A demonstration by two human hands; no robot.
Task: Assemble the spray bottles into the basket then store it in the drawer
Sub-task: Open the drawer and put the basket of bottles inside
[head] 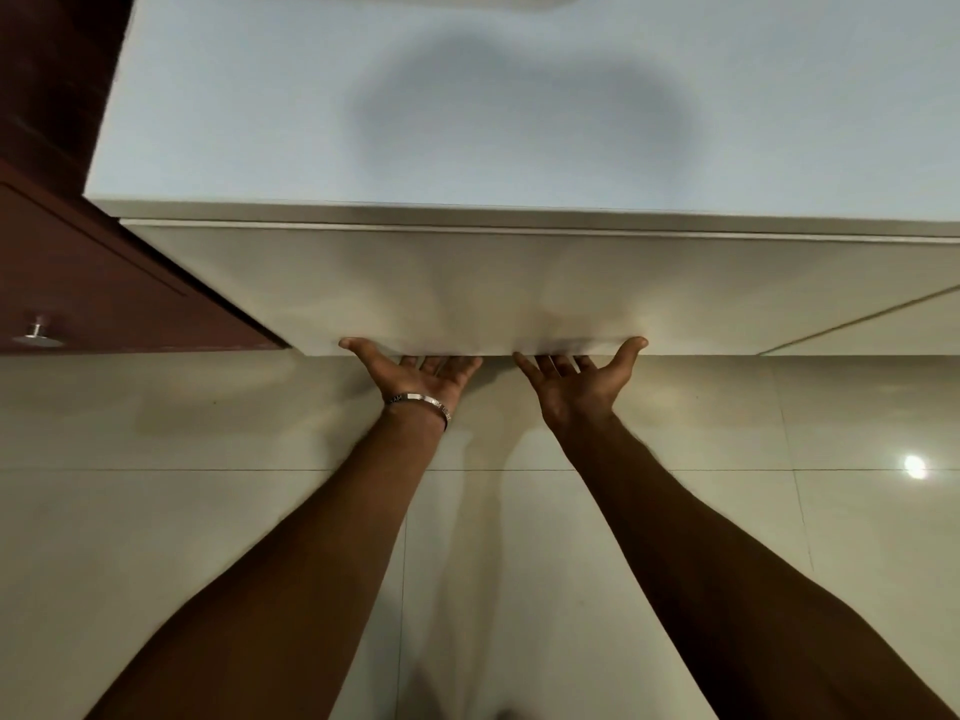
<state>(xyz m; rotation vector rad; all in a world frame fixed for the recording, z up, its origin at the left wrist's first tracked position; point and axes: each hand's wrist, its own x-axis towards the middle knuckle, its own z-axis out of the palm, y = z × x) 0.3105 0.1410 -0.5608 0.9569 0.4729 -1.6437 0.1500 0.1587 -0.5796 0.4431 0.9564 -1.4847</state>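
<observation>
The white drawer front (467,288) sits flush below the white countertop (467,106), so the drawer is closed or nearly so. My left hand (415,374), with a metal bracelet on the wrist, is palm-up, its fingers hooked under the drawer's bottom edge and its thumb against the front. My right hand (582,379) grips the same bottom edge just to the right, in the same way. No basket and no spray bottles are in view.
A dark red wooden cabinet (78,283) with a round metal knob (36,332) stands to the left of the drawer. Glossy beige floor tiles (208,511) lie below. Another white panel (872,330) adjoins on the right.
</observation>
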